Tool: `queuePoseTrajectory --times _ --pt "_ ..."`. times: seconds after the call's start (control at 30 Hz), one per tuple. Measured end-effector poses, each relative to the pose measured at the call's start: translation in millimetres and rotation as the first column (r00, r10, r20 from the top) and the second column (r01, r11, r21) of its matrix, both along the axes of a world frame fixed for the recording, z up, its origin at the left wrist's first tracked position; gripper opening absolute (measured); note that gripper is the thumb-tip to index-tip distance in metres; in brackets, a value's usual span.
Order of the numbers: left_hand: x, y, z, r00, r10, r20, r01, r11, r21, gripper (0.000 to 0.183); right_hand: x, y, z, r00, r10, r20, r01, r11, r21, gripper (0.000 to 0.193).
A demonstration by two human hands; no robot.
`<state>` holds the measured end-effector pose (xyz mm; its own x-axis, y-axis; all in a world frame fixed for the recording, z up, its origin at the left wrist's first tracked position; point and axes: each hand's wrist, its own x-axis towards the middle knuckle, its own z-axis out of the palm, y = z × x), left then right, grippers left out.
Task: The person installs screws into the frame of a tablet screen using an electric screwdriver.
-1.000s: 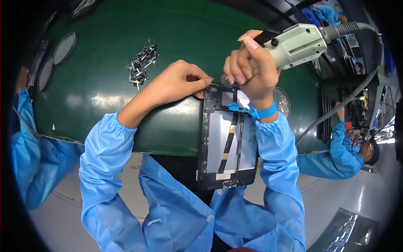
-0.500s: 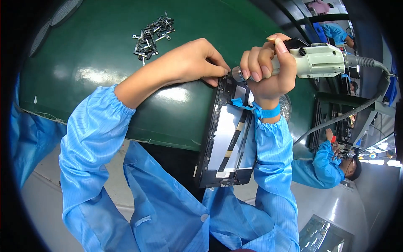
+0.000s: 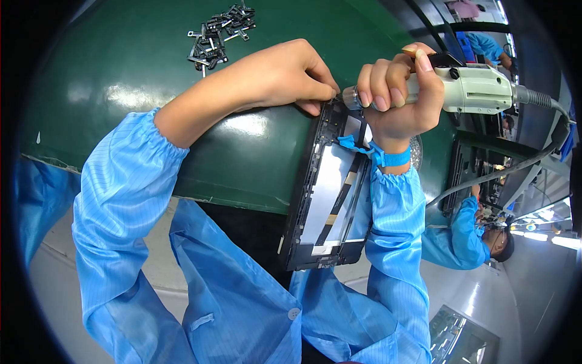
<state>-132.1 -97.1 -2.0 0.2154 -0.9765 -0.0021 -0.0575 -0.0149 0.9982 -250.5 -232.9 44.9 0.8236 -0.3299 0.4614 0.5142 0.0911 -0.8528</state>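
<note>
My right hand [image 3: 407, 100] is wrapped round a cream electric screwdriver [image 3: 482, 88] lying nearly level, its thumb by a black lever. The driver's metal nose points left at the far corner of an opened tablet [image 3: 327, 203], a black frame with a silvery panel inside. The tablet reaches past the table's near edge toward my body. At that same corner my left hand [image 3: 291, 76] has thumb and fingertips pinched together, close to the driver's tip. Whatever lies between those fingertips is too small to make out. A blue strap [image 3: 393, 159] circles my right wrist.
A pile of small black and silver parts [image 3: 221, 36] lies on the green table [image 3: 248, 176] at the far left. Beside my right wrist sits a round dish [image 3: 416, 151]. The driver's grey cable [image 3: 515, 164] loops at right, where a blue-clad co-worker [image 3: 458, 242] sits.
The view has shifted slightly, so the pile sits higher in the picture. Both hands and the screwdriver stay at the tablet's far corner, with only a small move to the right.
</note>
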Motion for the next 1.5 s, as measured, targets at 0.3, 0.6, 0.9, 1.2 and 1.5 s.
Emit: queuePoseTrajectory --times 0.3,0.6,0.9,1.2,1.5 --pt "1 0 -1 1.0 0.001 0.002 -0.001 1.0 0.0 0.026 0 1 0 1.0 0.003 0.001 -0.003 1.0 -0.03 0.023" --pt "-1 0 1 1.0 0.0 0.014 0.0 1.0 0.0 0.027 1 7 2 1.0 -0.014 -0.022 0.013 0.999 -0.039 0.021" --pt "-2 2 3 1.0 0.004 -0.012 -0.004 1.0 0.019 0.023 5 -4 1 0.991 0.1 -0.094 -0.113 0.983 -0.147 0.029" --pt "-2 1 5 1.0 0.011 -0.02 -0.01 0.999 0.051 0.02 7 21 8 0.994 0.108 -0.019 -0.096 0.945 0.314 0.022" --pt "-1 -2 1 0.997 -0.006 -0.076 0.011 0.998 0.068 0.019 5 3 1 0.971 0.216 0.103 -0.21 0.976 -0.064 0.104"
